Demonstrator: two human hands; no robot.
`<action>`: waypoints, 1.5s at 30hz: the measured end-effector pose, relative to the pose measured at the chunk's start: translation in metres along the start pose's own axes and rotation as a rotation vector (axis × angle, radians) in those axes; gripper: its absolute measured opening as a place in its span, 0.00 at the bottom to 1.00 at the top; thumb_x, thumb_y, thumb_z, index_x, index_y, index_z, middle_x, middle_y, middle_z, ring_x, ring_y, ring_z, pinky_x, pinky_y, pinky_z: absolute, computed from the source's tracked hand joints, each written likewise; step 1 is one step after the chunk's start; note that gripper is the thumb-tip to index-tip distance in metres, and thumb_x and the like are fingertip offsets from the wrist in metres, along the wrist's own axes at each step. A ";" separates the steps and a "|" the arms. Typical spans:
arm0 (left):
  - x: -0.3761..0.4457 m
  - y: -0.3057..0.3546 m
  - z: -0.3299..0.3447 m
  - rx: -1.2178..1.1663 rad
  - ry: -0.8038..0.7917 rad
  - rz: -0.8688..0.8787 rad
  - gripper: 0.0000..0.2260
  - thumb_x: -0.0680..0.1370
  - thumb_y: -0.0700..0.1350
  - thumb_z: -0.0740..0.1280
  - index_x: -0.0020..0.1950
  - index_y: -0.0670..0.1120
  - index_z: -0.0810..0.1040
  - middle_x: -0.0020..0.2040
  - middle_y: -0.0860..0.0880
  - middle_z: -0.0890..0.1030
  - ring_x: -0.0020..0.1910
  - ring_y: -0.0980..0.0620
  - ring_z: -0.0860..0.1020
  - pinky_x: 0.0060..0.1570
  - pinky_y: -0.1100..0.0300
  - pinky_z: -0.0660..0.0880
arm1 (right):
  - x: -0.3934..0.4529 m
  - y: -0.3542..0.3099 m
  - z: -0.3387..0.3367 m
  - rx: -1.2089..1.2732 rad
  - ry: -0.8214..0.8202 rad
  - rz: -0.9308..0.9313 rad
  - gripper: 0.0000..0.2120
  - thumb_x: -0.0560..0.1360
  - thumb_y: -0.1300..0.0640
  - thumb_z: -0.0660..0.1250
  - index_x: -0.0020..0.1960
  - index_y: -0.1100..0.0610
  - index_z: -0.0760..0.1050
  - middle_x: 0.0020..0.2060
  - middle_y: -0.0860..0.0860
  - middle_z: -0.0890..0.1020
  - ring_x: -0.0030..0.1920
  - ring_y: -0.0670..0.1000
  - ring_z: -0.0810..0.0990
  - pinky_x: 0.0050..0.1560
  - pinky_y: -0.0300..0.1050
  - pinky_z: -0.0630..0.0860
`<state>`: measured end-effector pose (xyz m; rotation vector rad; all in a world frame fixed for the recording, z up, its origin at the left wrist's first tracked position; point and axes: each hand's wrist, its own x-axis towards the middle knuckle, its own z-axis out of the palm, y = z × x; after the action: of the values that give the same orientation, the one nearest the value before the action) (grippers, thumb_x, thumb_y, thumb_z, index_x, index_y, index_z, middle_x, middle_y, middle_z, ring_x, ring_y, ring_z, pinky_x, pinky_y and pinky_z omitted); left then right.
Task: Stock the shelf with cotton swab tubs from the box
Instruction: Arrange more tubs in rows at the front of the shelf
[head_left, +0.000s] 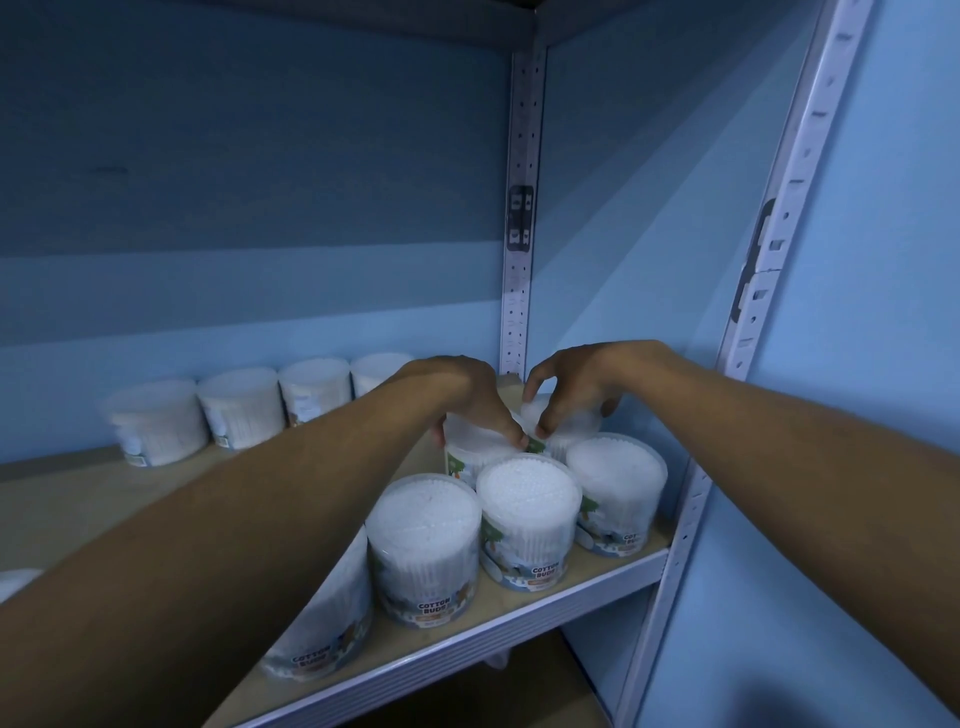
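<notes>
While fingers (511, 431) grip, tub (470, 457) stands beneath.

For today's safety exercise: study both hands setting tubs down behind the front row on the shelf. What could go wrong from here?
1. The left forearm passes right over the front-left tub; pulling back could knock it off the shelf edge.
2. The left hand and right hand each hold a tub only by its top, a grip that might slip.
3. The front tubs stand close together, so one nudge could topple several.
</notes>
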<state>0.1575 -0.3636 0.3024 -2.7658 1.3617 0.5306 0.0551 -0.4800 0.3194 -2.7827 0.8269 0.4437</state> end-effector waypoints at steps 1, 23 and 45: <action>0.000 0.001 0.000 -0.001 0.000 -0.001 0.31 0.65 0.67 0.74 0.53 0.46 0.71 0.51 0.45 0.73 0.35 0.44 0.85 0.50 0.54 0.82 | -0.001 0.000 0.000 -0.003 -0.004 0.001 0.29 0.68 0.46 0.78 0.66 0.41 0.73 0.64 0.46 0.69 0.60 0.56 0.77 0.56 0.52 0.82; -0.019 -0.043 -0.018 0.103 0.188 -0.003 0.30 0.72 0.64 0.69 0.66 0.45 0.74 0.59 0.48 0.78 0.42 0.50 0.81 0.44 0.57 0.80 | 0.009 -0.029 -0.009 -0.128 0.133 -0.093 0.26 0.75 0.42 0.70 0.71 0.45 0.70 0.70 0.47 0.71 0.66 0.51 0.72 0.56 0.42 0.67; -0.020 -0.170 -0.023 0.178 0.275 -0.050 0.34 0.74 0.60 0.69 0.77 0.51 0.62 0.73 0.49 0.66 0.70 0.49 0.67 0.60 0.55 0.69 | 0.095 -0.135 0.020 0.008 0.251 -0.208 0.35 0.72 0.41 0.72 0.75 0.43 0.62 0.72 0.54 0.66 0.68 0.58 0.71 0.67 0.54 0.71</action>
<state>0.2845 -0.2460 0.3071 -2.7917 1.3059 0.0233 0.2024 -0.4106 0.2832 -2.9144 0.5722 0.0567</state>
